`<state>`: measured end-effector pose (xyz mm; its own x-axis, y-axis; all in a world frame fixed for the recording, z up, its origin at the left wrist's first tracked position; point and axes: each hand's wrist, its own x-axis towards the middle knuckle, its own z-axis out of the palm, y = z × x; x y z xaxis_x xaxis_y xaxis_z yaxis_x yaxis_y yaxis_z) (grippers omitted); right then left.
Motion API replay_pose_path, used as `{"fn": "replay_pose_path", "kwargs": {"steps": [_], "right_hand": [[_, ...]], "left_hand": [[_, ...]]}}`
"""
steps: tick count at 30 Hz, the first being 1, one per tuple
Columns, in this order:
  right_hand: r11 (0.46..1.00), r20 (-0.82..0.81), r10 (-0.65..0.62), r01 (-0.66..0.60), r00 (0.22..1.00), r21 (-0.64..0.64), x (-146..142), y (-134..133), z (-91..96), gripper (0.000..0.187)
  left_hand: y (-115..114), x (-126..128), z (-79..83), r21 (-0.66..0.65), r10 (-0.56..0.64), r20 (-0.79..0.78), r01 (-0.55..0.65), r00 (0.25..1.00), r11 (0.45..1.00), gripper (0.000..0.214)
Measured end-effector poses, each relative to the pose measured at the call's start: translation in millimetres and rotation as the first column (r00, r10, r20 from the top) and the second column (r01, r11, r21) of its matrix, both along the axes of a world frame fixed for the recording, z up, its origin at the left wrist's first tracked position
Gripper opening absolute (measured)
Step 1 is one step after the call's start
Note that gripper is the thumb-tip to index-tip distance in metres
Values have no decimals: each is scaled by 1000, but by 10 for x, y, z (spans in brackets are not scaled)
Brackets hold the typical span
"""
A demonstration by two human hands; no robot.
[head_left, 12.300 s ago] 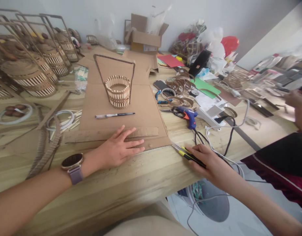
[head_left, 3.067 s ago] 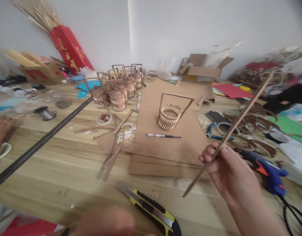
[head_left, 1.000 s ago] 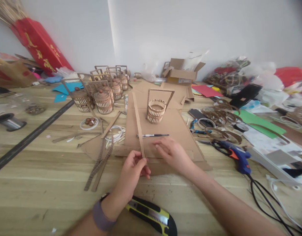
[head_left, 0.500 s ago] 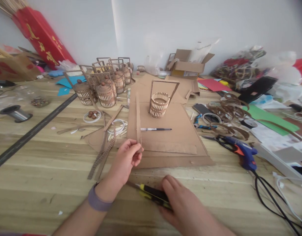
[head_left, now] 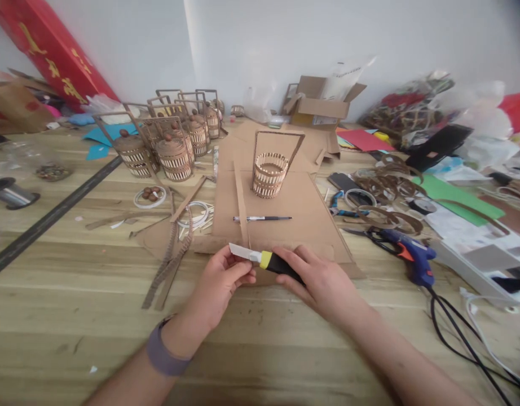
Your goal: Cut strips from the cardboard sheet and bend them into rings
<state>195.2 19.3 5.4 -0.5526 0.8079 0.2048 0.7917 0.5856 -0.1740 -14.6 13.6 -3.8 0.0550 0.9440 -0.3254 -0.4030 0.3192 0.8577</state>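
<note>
My left hand [head_left: 221, 281] pinches the near end of a narrow cardboard strip [head_left: 240, 200], which points away from me over a cardboard sheet [head_left: 302, 242]. In my right hand [head_left: 317, 276] is a utility knife [head_left: 281, 267] with a black and yellow handle. Its bare blade [head_left: 242, 252] lies across the near end of the strip, close to my left fingers; whether it touches the cardboard I cannot tell. Beyond the hands, a pen [head_left: 268, 218] rests on the sheet, partly under or behind the strip. A small slatted basket [head_left: 269, 176] with a tall square handle stands farther back.
Several lidded baskets [head_left: 174, 158] stand at the back left. Cardboard scraps [head_left: 169, 265], white rings [head_left: 194, 215] and brown beads [head_left: 152, 194] lie left of the sheet. On the right are a blue glue gun [head_left: 412, 254] with its cable, scissors [head_left: 370, 234] and coiled brown strips [head_left: 387, 180].
My right hand has raised the knife from near the table edge, bringing its blade to the strip's near end. My left hand still holds the strip, which now reaches across the pen.
</note>
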Motion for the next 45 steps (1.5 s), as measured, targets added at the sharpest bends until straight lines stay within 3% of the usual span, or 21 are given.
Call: {"fn": "replay_pose_path", "kwargs": {"steps": [3,7,12,20,25,31,38,45], "right_hand": [[998,13,47,-48,999,45,63,54,-83,44],[997,5,77,-77,997,1,173,65,-127,44],[995,-30,86,-87,996,-52,223,96,-113,43],[985,-83,75,-86,994,-146,256,104,-114,42],[987,-110,108,-119,988,-104,248,101,-121,41],[982,-116,92,-109,989,-154,246,107,-126,42],[990,-79,81,-90,994,-109,339,165,-129,45],[989,-118,100,-111,988,-93,314,161,-119,47]], "left_hand": [[1,-4,-18,-55,14,63,-11,998,998,31],[0,4,-46,-121,72,72,-63,995,991,43],[-16,14,-70,-105,9,96,1,995,994,46],[-8,16,-69,-226,22,175,19,984,974,17],[-8,-6,-80,-218,-9,157,43,988,975,14],[-14,-19,-63,-202,-43,117,66,992,977,12],[-3,12,24,-371,69,313,55,947,927,11],[1,50,79,-425,136,393,49,909,904,11]]}}
